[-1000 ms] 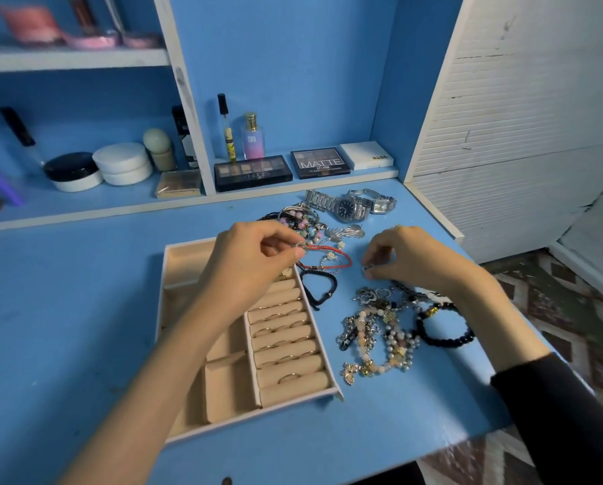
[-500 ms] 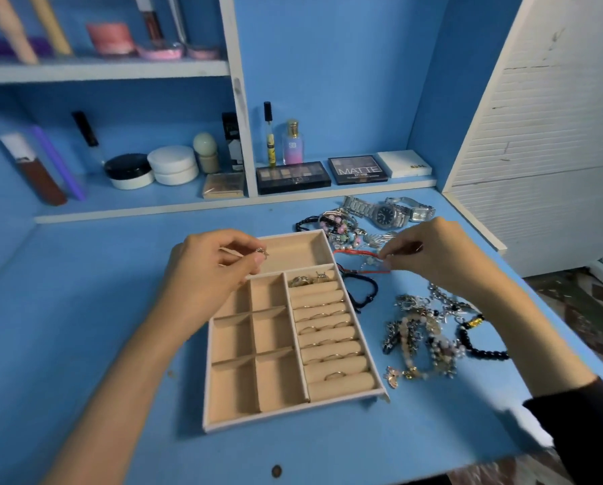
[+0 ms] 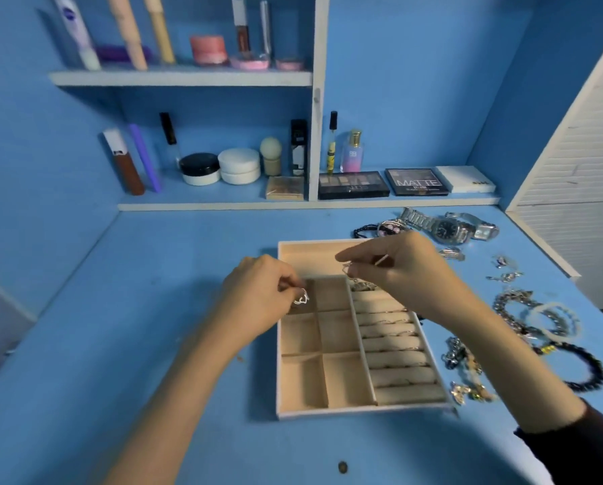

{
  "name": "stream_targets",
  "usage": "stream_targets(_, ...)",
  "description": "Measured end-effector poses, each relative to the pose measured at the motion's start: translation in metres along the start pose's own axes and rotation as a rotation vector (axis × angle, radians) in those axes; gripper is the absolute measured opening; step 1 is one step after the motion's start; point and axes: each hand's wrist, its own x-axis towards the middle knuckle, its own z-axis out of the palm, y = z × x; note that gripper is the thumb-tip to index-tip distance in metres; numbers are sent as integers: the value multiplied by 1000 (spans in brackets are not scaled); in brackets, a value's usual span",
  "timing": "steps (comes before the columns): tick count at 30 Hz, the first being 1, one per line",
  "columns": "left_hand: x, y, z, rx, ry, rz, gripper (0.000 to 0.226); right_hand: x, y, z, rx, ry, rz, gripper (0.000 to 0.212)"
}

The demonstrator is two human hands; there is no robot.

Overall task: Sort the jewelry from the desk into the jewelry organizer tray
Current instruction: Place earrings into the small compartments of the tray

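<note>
Nearest you, bare blue desk [image 3: 118,397] lies left of the organizer tray [image 3: 359,413]. Your left hand [image 3: 258,302] pinches a small silver piece [image 3: 301,298] just inside the tray's left rim. Your right hand [image 3: 401,271] pinches another small piece [image 3: 347,270] over the tray's back end. Bracelets [image 3: 523,316] crowd the desk's right edge, with watches [image 3: 447,229] beyond.

The tray [image 3: 359,412] sits on the surface [image 3: 146,309], with rings [image 3: 391,323] in its right column (slots running front to back). The left hand [image 3: 258,306], pinching a charm [image 3: 301,300], is over the tray's left edge. The right hand [image 3: 405,271], pinching a thin piece [image 3: 347,271], is over its rear. Watches [image 3: 447,229] lie behind it to the right, bracelets [image 3: 537,320] lie to its right, and a shelf [image 3: 223,205] runs behind.
</note>
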Motion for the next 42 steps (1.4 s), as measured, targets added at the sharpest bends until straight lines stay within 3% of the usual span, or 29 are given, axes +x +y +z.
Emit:
stream_targets(4, 2, -5, -2, 106, -51, 64, 18, 3, -9, 12, -34, -55, -50, 22)
stream_targets(10, 17, -18, 12, -290, 321, 23, 19, 11, -15, 36, -82, -114, -109, 27)
stream_targets(17, 23, -28, 23, -375, 458, 51, 21, 24, -18, 51, -226, -248, -160, 26)
stream_targets(30, 22, -28, 21, -358, 469, 76, 20, 19, -10, 65, -296, -28, -243, 31)
stream_targets(36, 18, -22, 22, -326, 467, 107, 20, 5, 1, 44, -270, 89, -312, 20)
stream_targets(42, 11, 11, 22, -279, 361, 239, 19, -21, 21, -3, -255, 148, -205, 15)
